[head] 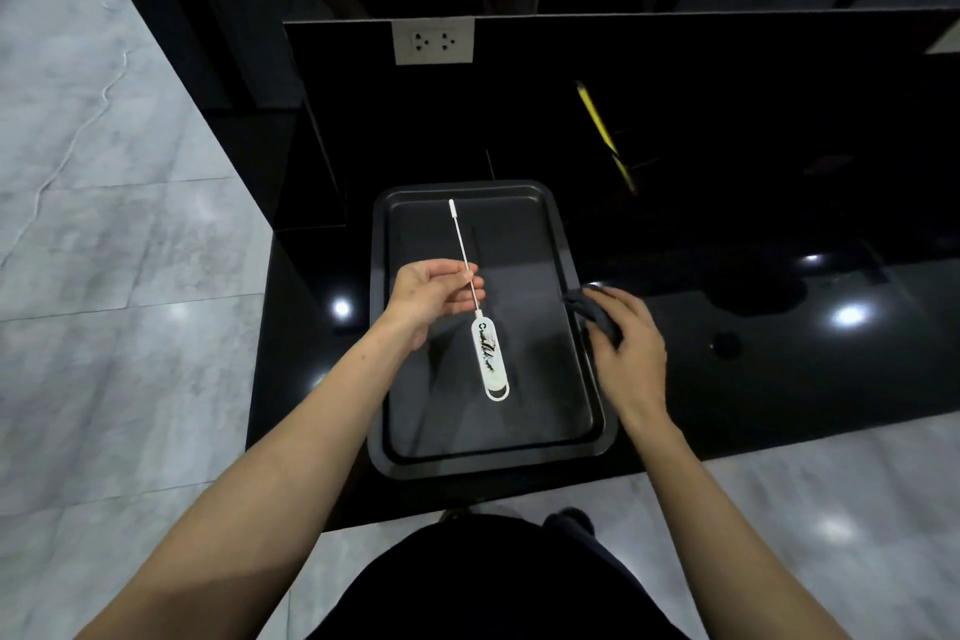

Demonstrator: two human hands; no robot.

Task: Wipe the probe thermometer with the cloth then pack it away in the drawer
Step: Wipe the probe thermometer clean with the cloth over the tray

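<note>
The probe thermometer (490,359) has a white oval handle with dark smears and a long thin metal probe capped in white at the far tip. My left hand (431,294) pinches the probe near its lower end and holds it above a dark baking tray (582,431). My right hand (626,346) grips a dark cloth (587,309) at the tray's right rim. No drawer can be made out.
The tray sits on a glossy black counter (779,353) whose front edge runs close to my body. A yellow pencil-like object (597,120) lies at the back. A white wall socket (434,40) is on the black backsplash. Grey marble floor lies to the left.
</note>
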